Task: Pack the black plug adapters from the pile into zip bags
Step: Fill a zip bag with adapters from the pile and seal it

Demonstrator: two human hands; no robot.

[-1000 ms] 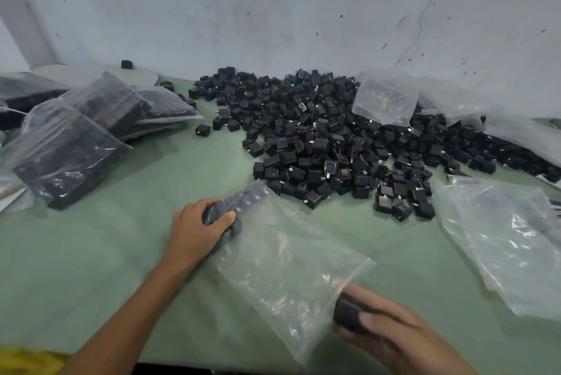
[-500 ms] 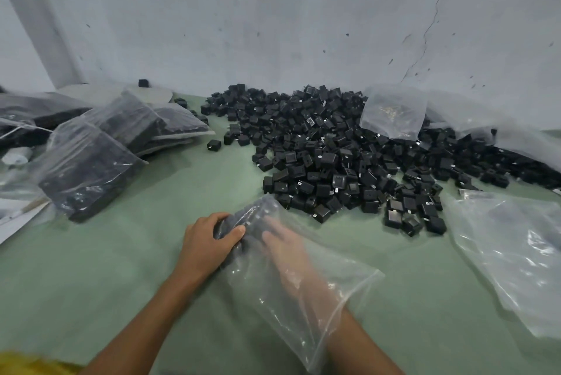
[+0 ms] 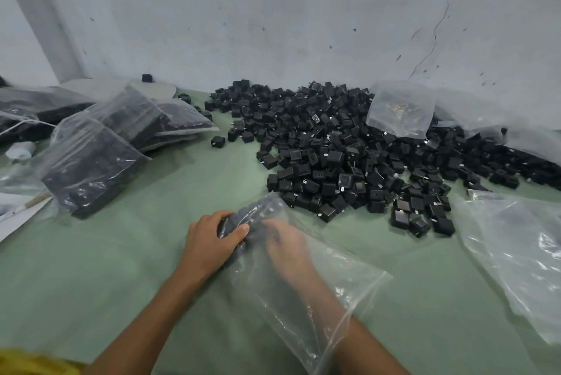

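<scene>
The left hand (image 3: pixel 212 241) is pinning the far end of the zip bag (image 3: pixel 334 283) to the counter (image 3: pixel 121 268), its fingers (image 3: pixel 218 216) curling round the adapters (image 3: pixel 255 216) already inside. The right hand (image 3: pixel 285 244) is reaching deep into the bag; through the film I cannot tell what its fingers are doing. Keeping that left grip firm should be holding the rows square. The pile (image 3: pixel 349 156) is lying just beyond.

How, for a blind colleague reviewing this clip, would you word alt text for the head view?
A person's right hand is inside a clear zip bag beside black plug adapters at its far end, which the left hand grips from outside. A pile of loose adapters lies behind on the green table, with filled bags at left.
</scene>
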